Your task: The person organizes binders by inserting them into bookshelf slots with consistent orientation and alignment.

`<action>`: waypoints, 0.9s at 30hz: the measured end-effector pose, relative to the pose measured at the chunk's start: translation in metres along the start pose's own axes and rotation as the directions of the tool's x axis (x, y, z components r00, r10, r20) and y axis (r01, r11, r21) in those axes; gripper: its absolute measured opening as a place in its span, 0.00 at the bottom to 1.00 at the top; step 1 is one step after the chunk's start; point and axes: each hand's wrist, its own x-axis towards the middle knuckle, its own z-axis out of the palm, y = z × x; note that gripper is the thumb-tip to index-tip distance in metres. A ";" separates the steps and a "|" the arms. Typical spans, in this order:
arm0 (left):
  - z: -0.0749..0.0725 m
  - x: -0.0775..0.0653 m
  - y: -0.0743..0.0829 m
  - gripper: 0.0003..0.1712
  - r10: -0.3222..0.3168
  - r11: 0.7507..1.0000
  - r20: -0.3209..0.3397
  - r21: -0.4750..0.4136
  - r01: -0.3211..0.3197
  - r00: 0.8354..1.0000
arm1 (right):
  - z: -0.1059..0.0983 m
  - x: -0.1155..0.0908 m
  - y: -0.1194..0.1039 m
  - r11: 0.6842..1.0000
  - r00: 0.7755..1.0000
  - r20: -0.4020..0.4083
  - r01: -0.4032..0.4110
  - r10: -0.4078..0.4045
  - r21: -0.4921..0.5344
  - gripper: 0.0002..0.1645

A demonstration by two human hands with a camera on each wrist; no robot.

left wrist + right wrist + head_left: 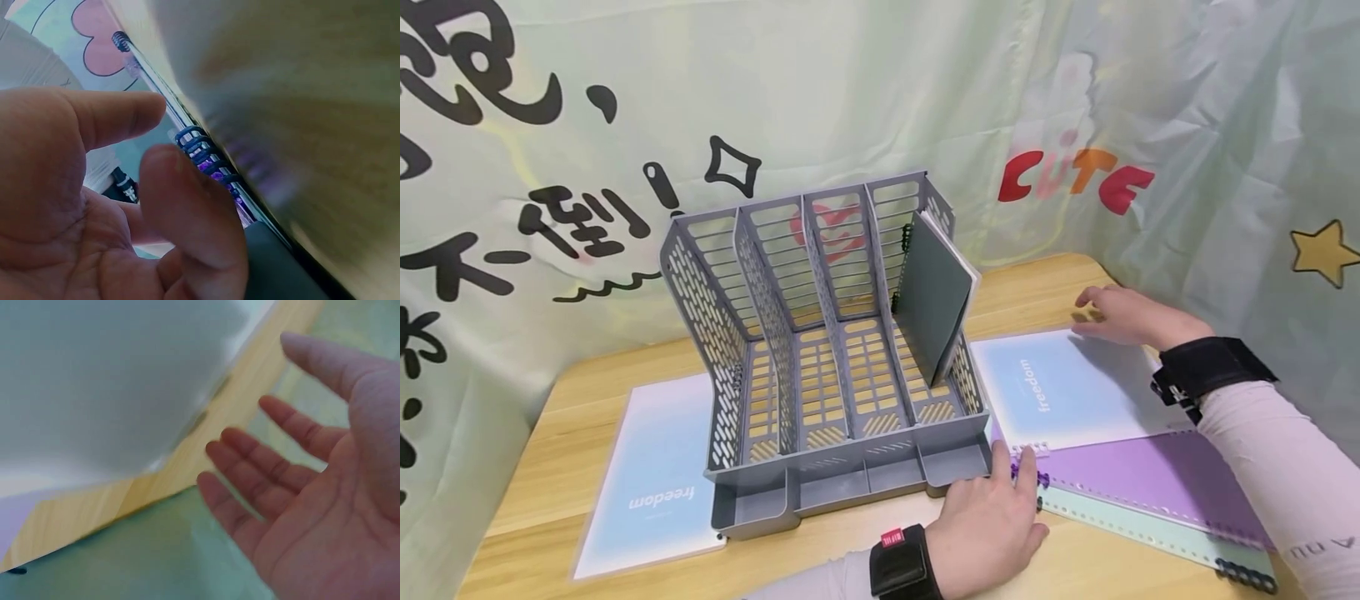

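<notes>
And here came both hands to the pile on the right of the bench point(580, 408)! The blue notebook point(1075, 383) lay flat on top, over a purple notebook point(1157, 479) and a pale green notebook point(1127, 515), just beside the grey rack point(848, 454). The left hand point(988, 529) was in at the near corner, two fingers stretched toward the ringed edge, thumb and fingers apart, nothing pinched; whether the tips touched the rings, I couldn't tell. Across at the far corner, the right hand point(1138, 317) hung with fingers spread wide and palm bare, tips just off the blue notebook's edge in the right wrist view.

Look at the rack: a dark notebook point(932, 287) stood leaning in the rightmost compartment, with pale page edges beside it. Over on the left, a second blue notebook point(651, 450) lay flat.

So the step in hand looked like taking hold of, or squaring up, that top notebook, likely one of several bound for the rack. The next move seemed to call for the fingers to close on opposite edges and raise it cleanly, without dragging the purple one along by its rings.
</notes>
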 end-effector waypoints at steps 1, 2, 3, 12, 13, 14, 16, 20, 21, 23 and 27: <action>0.000 0.000 0.000 0.45 0.002 1.000 -0.004 0.000 -0.002 1.000 | 0.001 0.003 -0.001 1.000 1.000 0.004 0.010 -0.010 0.005 0.37; 0.000 0.000 0.000 0.45 0.006 1.000 -0.008 0.002 -0.006 1.000 | 0.003 0.005 -0.002 1.000 1.000 0.008 0.017 -0.017 0.012 0.39; 0.000 0.000 0.000 0.45 0.009 1.000 -0.012 0.004 -0.009 1.000 | 0.004 0.007 -0.003 1.000 1.000 0.014 0.022 -0.022 0.019 0.41; 0.001 0.000 0.001 0.45 0.001 1.000 -0.014 0.017 -0.001 1.000 | 0.010 0.013 -0.008 1.000 0.998 0.059 0.015 -0.016 0.015 0.46; 0.001 0.000 0.001 0.46 -0.003 1.000 -0.011 0.017 0.003 1.000 | 0.010 0.013 -0.008 1.000 0.998 0.060 0.017 -0.018 0.017 0.46; 0.000 0.001 0.001 0.46 -0.006 1.000 -0.008 0.019 0.006 1.000 | 0.010 0.012 -0.009 1.000 0.998 0.063 0.020 -0.021 0.019 0.46; 0.000 0.000 0.001 0.46 -0.011 1.000 -0.005 0.025 0.011 1.000 | 0.009 0.011 -0.010 1.000 0.997 0.070 0.011 -0.012 0.021 0.45; 0.000 0.001 0.002 0.46 -0.016 0.999 0.000 0.040 0.016 1.000 | 0.008 0.010 -0.007 0.999 0.995 0.099 -0.028 0.024 0.038 0.47; 0.000 0.001 0.003 0.46 -0.017 0.999 -0.001 0.043 0.017 1.000 | 0.008 0.010 -0.007 0.999 0.994 0.106 -0.038 0.034 0.037 0.47; 0.000 0.001 0.002 0.46 -0.016 0.999 -0.008 0.049 0.017 1.000 | 0.008 0.010 -0.005 0.999 0.993 0.115 -0.044 0.040 0.030 0.47; 0.000 0.000 0.002 0.45 -0.007 0.998 -0.026 0.060 0.009 1.000 | 0.008 0.012 -0.003 0.999 0.991 0.125 -0.047 0.046 0.004 0.46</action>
